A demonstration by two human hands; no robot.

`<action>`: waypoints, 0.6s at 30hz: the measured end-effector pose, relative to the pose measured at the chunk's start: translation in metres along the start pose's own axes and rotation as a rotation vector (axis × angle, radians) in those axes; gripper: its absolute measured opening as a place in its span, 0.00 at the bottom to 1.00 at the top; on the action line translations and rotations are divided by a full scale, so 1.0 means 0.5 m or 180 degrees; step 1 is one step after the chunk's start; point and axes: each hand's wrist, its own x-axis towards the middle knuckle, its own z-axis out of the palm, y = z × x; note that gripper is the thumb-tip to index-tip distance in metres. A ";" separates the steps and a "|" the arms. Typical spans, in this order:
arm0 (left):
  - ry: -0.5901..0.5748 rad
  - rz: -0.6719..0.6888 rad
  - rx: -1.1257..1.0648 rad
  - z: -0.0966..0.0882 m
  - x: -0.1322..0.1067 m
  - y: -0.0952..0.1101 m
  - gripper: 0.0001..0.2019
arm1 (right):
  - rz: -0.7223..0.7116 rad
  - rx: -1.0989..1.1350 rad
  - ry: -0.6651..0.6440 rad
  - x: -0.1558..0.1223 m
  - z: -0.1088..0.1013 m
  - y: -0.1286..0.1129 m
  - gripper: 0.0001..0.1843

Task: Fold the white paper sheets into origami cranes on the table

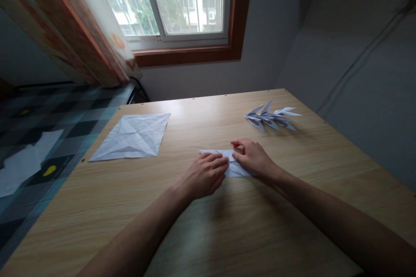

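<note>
A folded white sheet of paper lies on the wooden table in front of me, partly covered by both hands. My left hand rests over its left part, fingers close together and bent, fingertips pressing on the paper. On the right side, my right hand is curled, with its thumb on the paper near the left fingertips. Between the hands, fold lines and layered edges show on the paper. What lies under the left palm and the right fingers is hidden.
A creased, unfolded paper square lies at the table's left. Several pointed folded-paper pieces form a cluster at the back right. Beyond the table's left edge, torn white paper lies on a checkered cloth. A window is behind.
</note>
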 end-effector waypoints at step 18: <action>0.0471 -0.0067 0.0234 -0.005 -0.002 0.004 0.07 | -0.0024 0.0707 -0.0531 -0.017 -0.008 -0.009 0.02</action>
